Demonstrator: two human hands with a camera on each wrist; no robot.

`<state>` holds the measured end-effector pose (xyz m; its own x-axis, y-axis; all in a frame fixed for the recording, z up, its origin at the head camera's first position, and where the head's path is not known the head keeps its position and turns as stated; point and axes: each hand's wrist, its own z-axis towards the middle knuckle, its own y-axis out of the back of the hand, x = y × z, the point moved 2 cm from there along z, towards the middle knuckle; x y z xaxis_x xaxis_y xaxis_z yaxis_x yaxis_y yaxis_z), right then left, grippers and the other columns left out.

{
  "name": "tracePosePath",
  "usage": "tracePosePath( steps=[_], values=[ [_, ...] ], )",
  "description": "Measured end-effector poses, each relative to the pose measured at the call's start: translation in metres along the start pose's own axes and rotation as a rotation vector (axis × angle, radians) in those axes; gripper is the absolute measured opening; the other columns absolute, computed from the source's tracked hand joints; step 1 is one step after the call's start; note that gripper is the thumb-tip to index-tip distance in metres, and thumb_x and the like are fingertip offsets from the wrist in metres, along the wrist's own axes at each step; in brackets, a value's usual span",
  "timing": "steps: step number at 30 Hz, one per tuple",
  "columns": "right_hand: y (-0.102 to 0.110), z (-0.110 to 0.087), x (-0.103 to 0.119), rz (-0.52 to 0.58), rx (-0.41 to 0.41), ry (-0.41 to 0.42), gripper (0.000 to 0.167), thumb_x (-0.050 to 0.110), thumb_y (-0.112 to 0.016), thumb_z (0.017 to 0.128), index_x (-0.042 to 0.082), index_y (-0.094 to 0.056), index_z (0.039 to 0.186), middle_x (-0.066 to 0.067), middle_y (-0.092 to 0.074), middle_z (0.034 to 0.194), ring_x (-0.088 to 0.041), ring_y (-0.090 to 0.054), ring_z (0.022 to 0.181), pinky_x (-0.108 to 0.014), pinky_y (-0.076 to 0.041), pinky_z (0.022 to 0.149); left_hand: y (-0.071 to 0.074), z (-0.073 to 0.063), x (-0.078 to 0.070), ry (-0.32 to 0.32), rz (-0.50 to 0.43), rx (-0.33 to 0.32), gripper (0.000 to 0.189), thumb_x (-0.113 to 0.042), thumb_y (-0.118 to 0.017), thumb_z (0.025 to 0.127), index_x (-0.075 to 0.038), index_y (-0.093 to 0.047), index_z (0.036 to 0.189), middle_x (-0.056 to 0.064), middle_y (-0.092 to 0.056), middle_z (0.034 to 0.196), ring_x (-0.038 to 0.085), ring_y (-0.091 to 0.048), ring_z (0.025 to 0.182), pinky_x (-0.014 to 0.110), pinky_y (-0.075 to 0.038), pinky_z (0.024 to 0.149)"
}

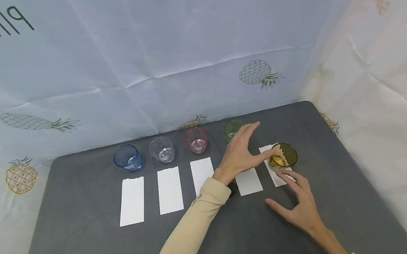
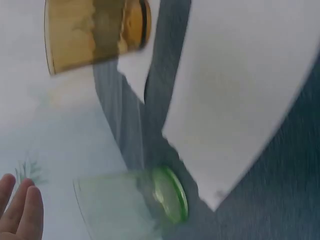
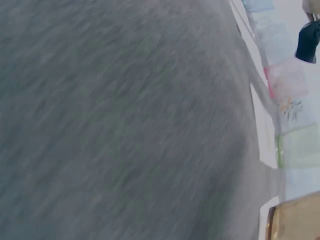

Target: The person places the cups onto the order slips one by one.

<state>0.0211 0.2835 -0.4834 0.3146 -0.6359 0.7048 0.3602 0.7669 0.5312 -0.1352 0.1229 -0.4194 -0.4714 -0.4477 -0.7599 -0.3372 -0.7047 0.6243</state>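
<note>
My left hand [image 1: 239, 154] and right hand [image 1: 300, 204], fingers loosely spread, were beside the amber glass [image 1: 288, 158], which stood on the rightmost paper strip [image 1: 278, 180], right of the green glass [image 1: 231, 130].

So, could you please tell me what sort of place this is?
Probably a staged tabletop setup, perhaps for filming: a gray table backed by pineapple-print sheeting, with glasses and white paper strips set out on it.

Our left forearm [image 1: 190, 232], in a cream sleeve, slants forward and to the right; our left hand [image 1: 239, 152] has its fingers extended, thumb spread wide. Our right hand [image 1: 302, 204], nearer us, reaches forward, thumb apart from fingers, wrist bare.
</note>
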Motion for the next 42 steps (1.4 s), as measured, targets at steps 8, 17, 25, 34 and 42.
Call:
tracePosePath(
  steps=[8,17,25,34,42],
  values=[
    [-0.018,0.01,0.007,0.047,0.04,0.043,0.073,0.041,-0.09,0.076,0.008,-0.065,0.137,-0.024,-0.058,0.136,-0.009,-0.045,0.137,-0.012,-0.027,0.113,0.025,0.004,0.019,-0.001,0.024,-0.033,0.09,-0.051,-0.078,0.086,-0.021,-0.037,0.16,0.004,-0.043,0.16,0.024,-0.046,0.147,0.049,-0.046,0.115],
    [-0.042,0.017,0.005,0.032,0.147,0.039,0.081,0.042,-0.09,0.077,0.006,-0.059,0.142,-0.021,-0.054,0.145,-0.02,-0.043,0.144,-0.012,-0.02,0.121,0.04,0.01,0.037,0.031,0.03,-0.007,0.096,-0.047,-0.083,0.083,-0.017,-0.034,0.161,0.008,-0.038,0.163,0.028,-0.037,0.152,0.053,-0.04,0.12],
    [-0.059,0.019,-0.007,-0.064,0.186,0.046,0.083,0.048,-0.087,0.079,0.005,-0.058,0.144,-0.019,-0.053,0.147,-0.039,-0.046,0.138,-0.019,-0.024,0.123,0.036,0.013,0.05,0.053,0.043,0.014,0.099,-0.046,-0.084,0.081,-0.016,-0.034,0.161,0.011,-0.035,0.164,0.03,-0.033,0.154,0.053,-0.037,0.122],
    [-0.069,0.019,-0.025,-0.15,0.183,0.028,0.085,0.044,-0.088,0.076,0.006,-0.057,0.146,-0.022,-0.054,0.147,-0.043,-0.052,0.135,-0.062,-0.046,0.105,0.036,0.016,0.058,0.085,0.068,0.04,0.1,-0.046,-0.084,0.081,-0.014,-0.033,0.161,0.011,-0.034,0.164,0.031,-0.033,0.154,0.052,-0.036,0.123],
    [-0.072,0.018,-0.029,-0.277,0.186,0.043,0.09,0.057,-0.084,0.076,0.004,-0.058,0.143,-0.021,-0.057,0.143,-0.04,-0.055,0.133,-0.058,-0.047,0.107,0.033,0.017,0.062,0.1,0.062,0.06,0.102,-0.045,-0.085,0.082,-0.01,-0.031,0.161,0.016,-0.031,0.165,0.034,-0.032,0.154,0.052,-0.036,0.123]
  ],
)
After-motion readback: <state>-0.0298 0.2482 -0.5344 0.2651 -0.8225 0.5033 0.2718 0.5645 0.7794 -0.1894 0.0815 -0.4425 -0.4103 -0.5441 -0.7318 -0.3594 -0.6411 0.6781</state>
